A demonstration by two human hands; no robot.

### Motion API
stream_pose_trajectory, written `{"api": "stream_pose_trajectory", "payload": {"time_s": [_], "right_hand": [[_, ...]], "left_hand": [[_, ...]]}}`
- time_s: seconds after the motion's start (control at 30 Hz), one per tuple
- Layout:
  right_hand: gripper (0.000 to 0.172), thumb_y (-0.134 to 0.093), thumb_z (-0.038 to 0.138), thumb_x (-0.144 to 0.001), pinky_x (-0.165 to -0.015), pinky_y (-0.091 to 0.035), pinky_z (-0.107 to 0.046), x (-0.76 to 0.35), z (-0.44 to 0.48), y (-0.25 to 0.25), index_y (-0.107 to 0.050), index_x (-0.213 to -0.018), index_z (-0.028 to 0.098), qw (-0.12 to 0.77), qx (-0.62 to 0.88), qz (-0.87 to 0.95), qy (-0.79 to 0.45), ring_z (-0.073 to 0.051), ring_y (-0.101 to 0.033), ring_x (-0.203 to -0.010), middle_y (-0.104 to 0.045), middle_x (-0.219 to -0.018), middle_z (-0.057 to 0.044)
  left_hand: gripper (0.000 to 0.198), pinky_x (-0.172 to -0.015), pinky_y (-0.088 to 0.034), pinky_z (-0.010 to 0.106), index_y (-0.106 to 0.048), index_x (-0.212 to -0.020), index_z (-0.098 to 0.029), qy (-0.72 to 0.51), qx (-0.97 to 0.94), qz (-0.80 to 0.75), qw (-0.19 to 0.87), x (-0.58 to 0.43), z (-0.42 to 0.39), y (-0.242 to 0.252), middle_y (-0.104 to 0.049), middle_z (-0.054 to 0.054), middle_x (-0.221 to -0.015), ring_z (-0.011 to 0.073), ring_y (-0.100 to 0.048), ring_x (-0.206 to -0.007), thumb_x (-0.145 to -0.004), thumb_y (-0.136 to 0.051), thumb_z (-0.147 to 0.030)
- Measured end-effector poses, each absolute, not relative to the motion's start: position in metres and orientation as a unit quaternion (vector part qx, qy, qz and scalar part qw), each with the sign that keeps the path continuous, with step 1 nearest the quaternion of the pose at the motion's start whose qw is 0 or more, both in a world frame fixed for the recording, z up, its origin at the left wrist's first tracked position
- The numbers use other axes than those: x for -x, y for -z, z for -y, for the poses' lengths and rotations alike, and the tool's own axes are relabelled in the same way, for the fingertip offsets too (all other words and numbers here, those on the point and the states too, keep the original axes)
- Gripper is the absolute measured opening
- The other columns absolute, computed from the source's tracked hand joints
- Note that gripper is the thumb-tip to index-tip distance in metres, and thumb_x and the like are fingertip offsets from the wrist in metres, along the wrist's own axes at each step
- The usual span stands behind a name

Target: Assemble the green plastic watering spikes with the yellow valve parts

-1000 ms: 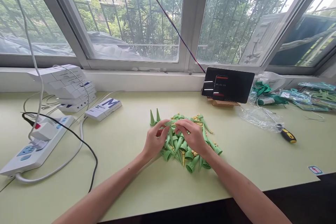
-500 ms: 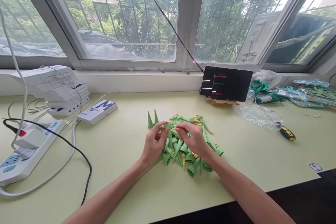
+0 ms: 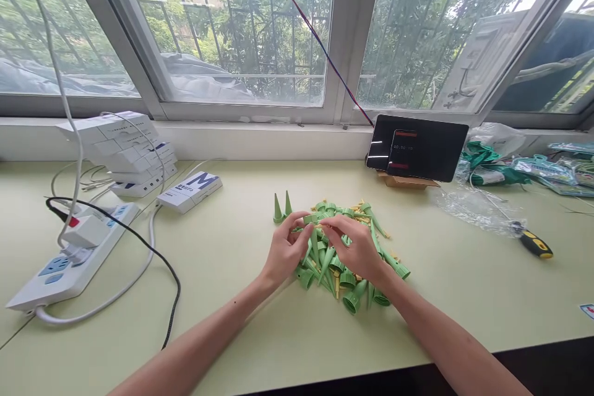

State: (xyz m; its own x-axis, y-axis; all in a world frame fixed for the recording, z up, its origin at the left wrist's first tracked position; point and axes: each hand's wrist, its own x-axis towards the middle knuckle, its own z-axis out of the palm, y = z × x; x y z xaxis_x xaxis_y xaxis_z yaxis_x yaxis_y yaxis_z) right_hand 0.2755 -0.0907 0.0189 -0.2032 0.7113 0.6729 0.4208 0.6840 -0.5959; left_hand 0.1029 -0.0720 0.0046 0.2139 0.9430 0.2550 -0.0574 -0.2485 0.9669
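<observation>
A heap of green plastic cone spikes mixed with small yellow pieces lies mid-table. Both hands hover over its near-left part. My left hand pinches the wide end of one green spike between thumb and fingers. My right hand has its fingers curled and pinches the other end of the same piece, maybe with a small yellow part; I cannot make that out. Two green cones stand upright just left of the heap.
A white power strip with plugs and black and white cables lies at the left, white boxes behind it. A dark tablet with a phone leans on the sill. A yellow-handled screwdriver, clear plastic and green packets lie at the right.
The hands stay on the same green spike above the heap with only small finger shifts. The view has shifted slightly, so everything sits a little to the right.
</observation>
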Motion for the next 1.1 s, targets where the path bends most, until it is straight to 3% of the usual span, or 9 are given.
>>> {"api": "stream_pose_trajectory", "payload": {"time_s": [0.2,0.37,1.1], "right_hand": [[0.016,-0.050,0.022,-0.097,-0.060,-0.050,-0.028,-0.277,0.089,-0.018,-0.065,-0.102,0.021,0.507,0.379,0.760,-0.144,-0.015,-0.061,-0.065,-0.069,-0.087,-0.006],[0.015,-0.051,0.024,-0.096,-0.060,-0.049,-0.027,-0.278,0.086,-0.014,-0.065,-0.102,0.020,0.503,0.385,0.759,-0.150,-0.014,-0.057,-0.060,-0.068,-0.083,-0.005],[0.016,-0.054,0.026,-0.096,-0.061,-0.048,-0.029,-0.280,0.085,-0.015,-0.068,-0.101,0.020,0.491,0.394,0.762,-0.153,-0.015,-0.058,-0.065,-0.069,-0.083,-0.005]], "left_hand": [[0.034,-0.034,-0.029,0.016,-0.058,-0.112,-0.022,-0.493,-0.590,-0.353,0.534,-0.101,0.070,-0.008,-0.052,-0.003,-0.074,0.0018,-0.038,-0.038,-0.086,-0.065,-0.043],[0.039,-0.036,-0.031,0.017,-0.056,-0.120,-0.021,-0.468,-0.601,-0.334,0.555,-0.097,0.066,-0.013,-0.045,-0.007,-0.057,0.0051,-0.040,-0.038,-0.089,-0.062,-0.043],[0.041,-0.038,-0.031,0.018,-0.058,-0.122,-0.021,-0.426,-0.600,-0.329,0.592,-0.090,0.057,-0.011,-0.045,-0.007,-0.051,0.0064,-0.039,-0.040,-0.089,-0.061,-0.045]]}}
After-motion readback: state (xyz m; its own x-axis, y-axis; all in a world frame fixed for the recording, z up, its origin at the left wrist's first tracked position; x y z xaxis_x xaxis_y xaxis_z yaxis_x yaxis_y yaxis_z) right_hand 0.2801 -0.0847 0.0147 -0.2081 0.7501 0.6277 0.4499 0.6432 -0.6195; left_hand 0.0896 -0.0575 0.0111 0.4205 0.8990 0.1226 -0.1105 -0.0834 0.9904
